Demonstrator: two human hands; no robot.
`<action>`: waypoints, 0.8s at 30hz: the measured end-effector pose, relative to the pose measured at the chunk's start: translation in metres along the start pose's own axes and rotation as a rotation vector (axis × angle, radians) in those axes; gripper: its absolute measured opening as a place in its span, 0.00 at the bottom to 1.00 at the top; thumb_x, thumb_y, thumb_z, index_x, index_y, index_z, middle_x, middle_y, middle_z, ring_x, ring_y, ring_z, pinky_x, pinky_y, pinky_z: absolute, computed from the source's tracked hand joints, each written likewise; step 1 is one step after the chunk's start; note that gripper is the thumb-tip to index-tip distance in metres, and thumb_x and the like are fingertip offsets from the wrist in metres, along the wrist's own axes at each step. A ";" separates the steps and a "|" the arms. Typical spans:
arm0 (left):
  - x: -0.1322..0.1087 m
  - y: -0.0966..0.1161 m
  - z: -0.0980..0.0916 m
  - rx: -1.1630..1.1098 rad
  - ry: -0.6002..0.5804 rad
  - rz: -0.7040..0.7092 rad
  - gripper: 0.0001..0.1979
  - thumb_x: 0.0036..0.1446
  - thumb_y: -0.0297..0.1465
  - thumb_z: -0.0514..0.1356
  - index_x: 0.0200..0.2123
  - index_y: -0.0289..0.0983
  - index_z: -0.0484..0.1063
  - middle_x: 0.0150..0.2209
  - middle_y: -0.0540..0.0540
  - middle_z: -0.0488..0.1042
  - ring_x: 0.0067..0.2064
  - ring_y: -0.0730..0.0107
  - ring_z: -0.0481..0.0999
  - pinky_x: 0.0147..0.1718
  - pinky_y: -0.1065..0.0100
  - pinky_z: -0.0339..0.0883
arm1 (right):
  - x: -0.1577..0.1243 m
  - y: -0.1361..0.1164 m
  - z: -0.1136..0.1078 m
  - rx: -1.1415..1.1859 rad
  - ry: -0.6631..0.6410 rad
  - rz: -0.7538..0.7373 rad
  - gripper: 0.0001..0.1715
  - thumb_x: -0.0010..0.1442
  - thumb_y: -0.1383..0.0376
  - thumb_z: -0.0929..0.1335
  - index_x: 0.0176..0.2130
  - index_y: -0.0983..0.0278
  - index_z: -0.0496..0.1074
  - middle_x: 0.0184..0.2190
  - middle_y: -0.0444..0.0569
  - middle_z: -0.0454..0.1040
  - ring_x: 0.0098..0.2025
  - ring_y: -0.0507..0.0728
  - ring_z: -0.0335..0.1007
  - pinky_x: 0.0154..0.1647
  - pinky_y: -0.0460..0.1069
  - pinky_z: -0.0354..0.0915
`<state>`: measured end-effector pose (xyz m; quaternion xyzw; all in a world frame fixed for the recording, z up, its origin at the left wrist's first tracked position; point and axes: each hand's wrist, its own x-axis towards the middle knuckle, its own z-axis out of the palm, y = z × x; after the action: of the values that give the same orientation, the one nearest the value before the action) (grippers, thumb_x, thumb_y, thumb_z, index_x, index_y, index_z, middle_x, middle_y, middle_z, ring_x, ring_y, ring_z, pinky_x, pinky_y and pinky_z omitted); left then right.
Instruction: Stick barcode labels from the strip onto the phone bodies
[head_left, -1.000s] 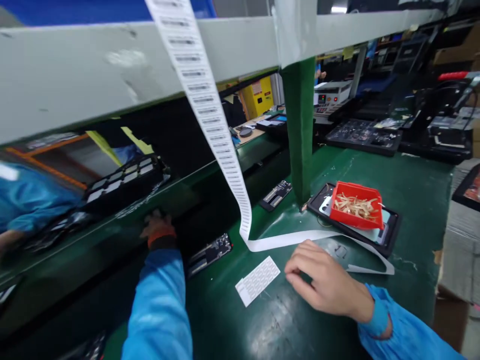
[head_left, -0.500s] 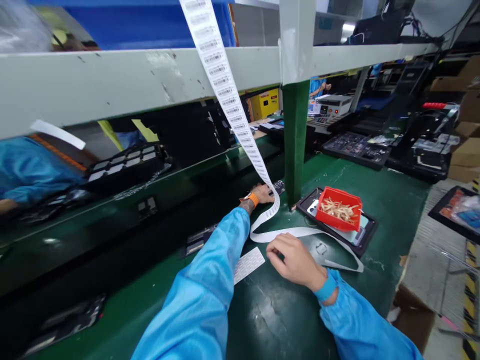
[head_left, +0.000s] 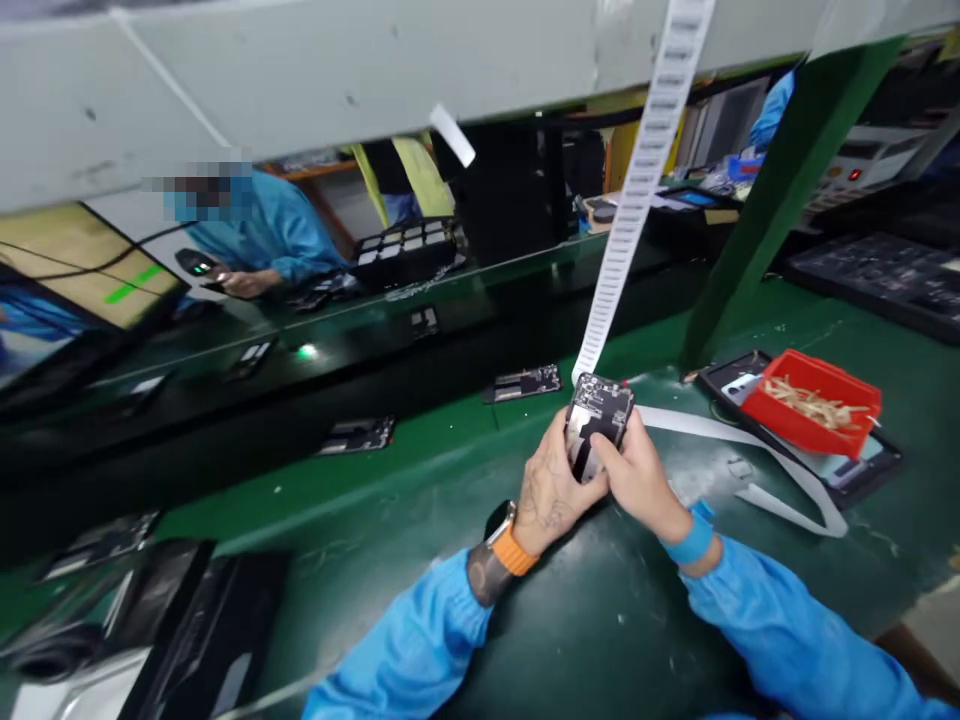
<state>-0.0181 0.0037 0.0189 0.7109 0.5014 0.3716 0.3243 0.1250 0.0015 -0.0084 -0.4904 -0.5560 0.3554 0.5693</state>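
Note:
Between my two hands, above the green bench, is an opened phone [head_left: 600,405] with its circuit board and inner parts showing. My left hand [head_left: 551,490] wraps its left side and lower edge. My right hand [head_left: 641,475] grips the right side, with the thumb lying across the phone's face. Behind the phone, a long strip of barcode labels [head_left: 637,190] hangs down from above, and its lower part curls over the bench to the right. Another opened phone [head_left: 525,383] lies just beyond my left hand, at the bench's far edge.
A red bin [head_left: 817,400] of tan strips stands on a black tray [head_left: 862,485] at the right. More opened phones [head_left: 358,435] lie along the dark channel. A green post [head_left: 757,210] rises behind. Across the line, a person in blue [head_left: 292,230] holds a scanner-like device.
My left hand has drawn back from the far edge and now holds an opened phone. My right hand has joined it on the phone. The view has swung left.

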 end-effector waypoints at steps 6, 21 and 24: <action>0.000 -0.006 -0.001 -0.541 -0.349 -0.100 0.35 0.53 0.30 0.63 0.63 0.41 0.57 0.52 0.40 0.72 0.41 0.63 0.79 0.43 0.61 0.73 | 0.005 0.007 -0.014 -0.024 0.031 0.092 0.17 0.65 0.56 0.66 0.49 0.63 0.72 0.43 0.52 0.79 0.45 0.60 0.75 0.48 0.56 0.71; 0.023 -0.005 0.007 -1.205 -0.058 -0.527 0.24 0.44 0.41 0.74 0.40 0.32 0.74 0.34 0.45 0.79 0.34 0.64 0.79 0.39 0.62 0.73 | -0.006 -0.010 -0.020 -0.521 -0.121 -0.390 0.11 0.66 0.69 0.63 0.46 0.61 0.72 0.40 0.51 0.71 0.40 0.57 0.73 0.44 0.55 0.72; 0.020 0.001 0.003 -1.243 -0.128 -0.535 0.22 0.46 0.39 0.73 0.39 0.32 0.74 0.34 0.44 0.79 0.33 0.64 0.79 0.38 0.62 0.74 | -0.006 -0.013 -0.018 -0.567 -0.156 -0.410 0.12 0.67 0.70 0.62 0.45 0.60 0.73 0.38 0.50 0.70 0.41 0.58 0.72 0.43 0.54 0.71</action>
<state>-0.0102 0.0220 0.0223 0.2645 0.3331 0.4551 0.7823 0.1403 -0.0105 0.0037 -0.4787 -0.7609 0.1019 0.4260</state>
